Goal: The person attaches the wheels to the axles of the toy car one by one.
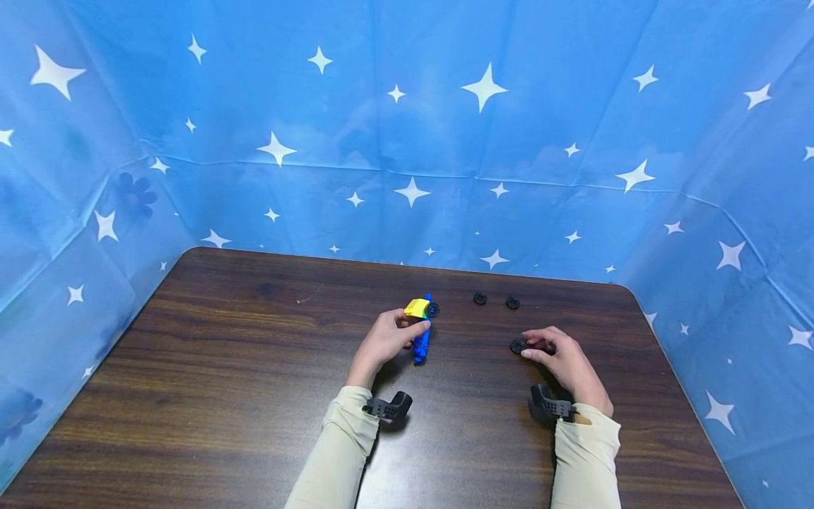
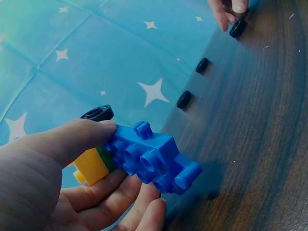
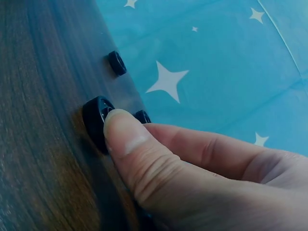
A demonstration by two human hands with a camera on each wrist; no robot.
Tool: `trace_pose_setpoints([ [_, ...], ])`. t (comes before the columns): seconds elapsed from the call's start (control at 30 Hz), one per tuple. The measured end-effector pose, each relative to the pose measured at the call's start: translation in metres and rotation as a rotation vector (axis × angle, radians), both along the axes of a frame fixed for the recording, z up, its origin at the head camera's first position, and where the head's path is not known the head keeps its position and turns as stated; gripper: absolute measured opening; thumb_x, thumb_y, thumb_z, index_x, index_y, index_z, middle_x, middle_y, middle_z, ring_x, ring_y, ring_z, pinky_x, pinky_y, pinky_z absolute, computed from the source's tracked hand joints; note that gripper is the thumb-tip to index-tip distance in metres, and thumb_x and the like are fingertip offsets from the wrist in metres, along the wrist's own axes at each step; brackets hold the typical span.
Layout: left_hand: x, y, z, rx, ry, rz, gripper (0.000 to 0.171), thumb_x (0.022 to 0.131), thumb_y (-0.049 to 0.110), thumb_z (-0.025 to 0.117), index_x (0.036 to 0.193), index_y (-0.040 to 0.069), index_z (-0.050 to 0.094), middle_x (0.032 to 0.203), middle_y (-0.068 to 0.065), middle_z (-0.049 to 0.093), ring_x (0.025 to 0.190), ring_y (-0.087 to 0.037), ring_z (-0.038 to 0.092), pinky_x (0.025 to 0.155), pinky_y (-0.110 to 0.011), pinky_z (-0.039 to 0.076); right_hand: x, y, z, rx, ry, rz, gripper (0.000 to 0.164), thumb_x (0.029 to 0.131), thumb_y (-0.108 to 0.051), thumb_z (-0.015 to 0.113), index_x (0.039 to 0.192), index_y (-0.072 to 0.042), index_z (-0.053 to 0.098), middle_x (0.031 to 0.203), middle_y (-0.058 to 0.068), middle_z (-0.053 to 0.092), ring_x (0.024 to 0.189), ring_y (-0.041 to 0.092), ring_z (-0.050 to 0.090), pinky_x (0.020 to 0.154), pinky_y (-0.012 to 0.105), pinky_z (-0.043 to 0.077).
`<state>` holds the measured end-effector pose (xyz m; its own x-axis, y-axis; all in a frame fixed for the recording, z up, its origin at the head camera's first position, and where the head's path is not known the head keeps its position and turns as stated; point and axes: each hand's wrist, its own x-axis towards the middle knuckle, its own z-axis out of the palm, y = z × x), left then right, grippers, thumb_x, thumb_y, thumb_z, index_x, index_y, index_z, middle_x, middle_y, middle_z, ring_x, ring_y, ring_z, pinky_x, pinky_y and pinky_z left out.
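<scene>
Over the middle of the table (image 1: 254,353), the left hand (image 1: 384,339) grips the toy (image 1: 422,343), its thumb pressed along the upper side and its other fingers underneath. The toy is a long blue piece with a yellow block (image 1: 416,307) and a green block (image 2: 104,158) joined at the end nearer the palm. A mounted wheel (image 1: 432,309), black, sits at the toy's side, just beyond the thumb tip. In the left wrist view, rows of blue studs (image 2: 149,161) face the camera, and a bare peg (image 2: 143,130) sticks out from the same side as that wheel.

To the right, well apart from the toy, the right hand (image 1: 562,357) pinches a loose wheel (image 1: 517,346) between thumb and finger, the thumb tip against its face; whether this wheel touches the table, I cannot tell. Farther back, near the table's far edge, lie two more wheels (image 1: 480,299), side by side with a gap between them. Both arms wear cream sleeves (image 1: 340,452). Beyond the table hangs a blue curtain (image 1: 343,106) printed with white stars.
</scene>
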<state>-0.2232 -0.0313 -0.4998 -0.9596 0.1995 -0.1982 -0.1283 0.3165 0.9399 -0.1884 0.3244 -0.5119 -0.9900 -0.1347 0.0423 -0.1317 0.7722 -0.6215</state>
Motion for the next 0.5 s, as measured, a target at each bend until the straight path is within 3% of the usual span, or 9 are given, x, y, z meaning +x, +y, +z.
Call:
trace_pose_setpoints([
  [0.5,-0.0005,-0.0006,-0.0004,-0.005,-0.005,-0.007,0.043,0.099,0.038,0.072,0.124,0.003,0.067,0.103,-0.01,0.069,0.083,-0.019,0.066,0.076,-0.032,0.059,-0.0021,-0.0039,-0.0007,0.03,-0.03,-0.004,0.036,0.097,-0.017,0.075,0.13,-0.005,0.07,0.116,0.014,0.069,0.102,0.028,0.063,0.089,0.05,0.052],
])
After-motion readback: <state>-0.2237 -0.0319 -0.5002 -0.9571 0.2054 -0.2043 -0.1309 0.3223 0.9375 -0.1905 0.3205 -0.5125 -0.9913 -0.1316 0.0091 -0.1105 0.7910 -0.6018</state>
